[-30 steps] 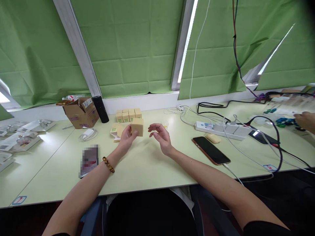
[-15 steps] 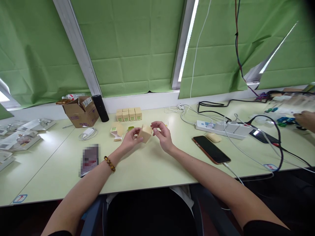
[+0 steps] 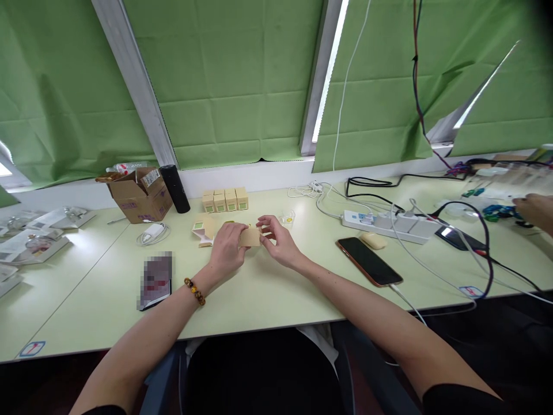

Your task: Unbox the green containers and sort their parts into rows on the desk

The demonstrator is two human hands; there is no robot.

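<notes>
Between my hands, just above the table, is a small tan cardboard box (image 3: 249, 237) with a plain side towards me. My left hand (image 3: 228, 246) grips it from the left, fingers over the top and thumb below. At the box's right edge, the thumb and fingers of my right hand (image 3: 279, 242) close on it. An open tan box (image 3: 202, 230) with a green label lies left of my left hand. Partly hidden behind my left fingers is a small green item (image 3: 230, 222). Past my right hand stands a small clear container (image 3: 288, 218) with something yellow.
A row of several small tan boxes (image 3: 225, 200) stands near the wall. To the left are a brown carton (image 3: 140, 196), a black cylinder (image 3: 175, 189) and a phone (image 3: 156, 279). Rightward lie another phone (image 3: 369, 261), a power strip (image 3: 389, 226), cables and another person's hand (image 3: 536, 208).
My left hand has turned the box so a plain side faces me, and its fingers now wrap over it. My right hand has moved left, onto the box's edge.
</notes>
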